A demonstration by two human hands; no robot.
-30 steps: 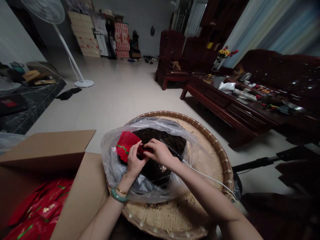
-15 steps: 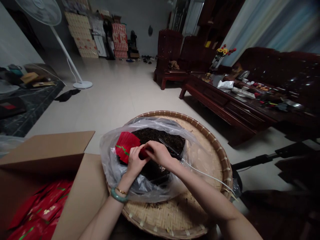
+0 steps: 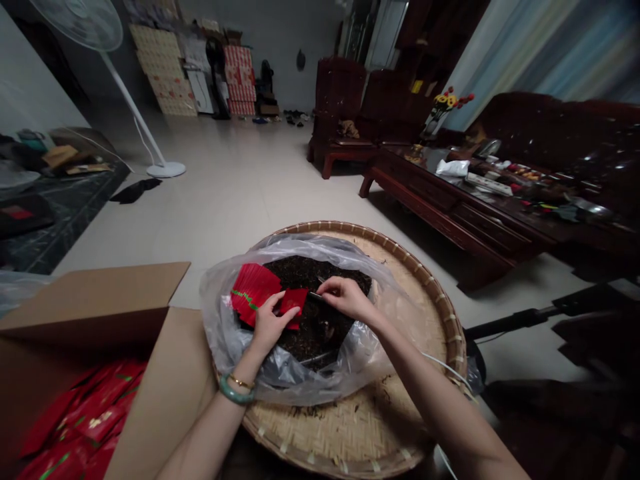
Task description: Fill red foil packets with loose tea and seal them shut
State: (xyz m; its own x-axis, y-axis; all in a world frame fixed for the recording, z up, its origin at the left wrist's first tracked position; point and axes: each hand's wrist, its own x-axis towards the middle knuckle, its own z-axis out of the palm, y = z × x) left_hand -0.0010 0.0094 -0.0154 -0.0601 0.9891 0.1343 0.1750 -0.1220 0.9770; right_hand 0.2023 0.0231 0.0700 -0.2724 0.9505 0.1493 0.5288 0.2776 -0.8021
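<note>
My left hand (image 3: 270, 322) pinches a small red packet (image 3: 293, 306) between thumb and fingers, over dark loose leaves (image 3: 320, 333). To its right, my right hand (image 3: 345, 298) is closed on a thin, shiny tool (image 3: 315, 295); its tip reaches the packet's edge and its kind is unclear. A fanned stack of red packets (image 3: 254, 288) with green print lies just left of the held one. The leaves fill a clear plastic bag (image 3: 220, 340) with its mouth wide open, standing on a round woven bamboo tray (image 3: 345, 433).
At the left, an open cardboard box (image 3: 165, 380) holds many red packets (image 3: 95, 413). A pale cord (image 3: 445, 365) crosses the tray's right side. Beyond stand a low wooden table (image 3: 430, 193) with clutter, wooden chairs (image 3: 340, 93) and a white fan (image 3: 120, 87).
My right hand has left the packet, moved right and taken hold of the thin tool that lay on the leaves. My left hand keeps the packet, which now shows more fully.
</note>
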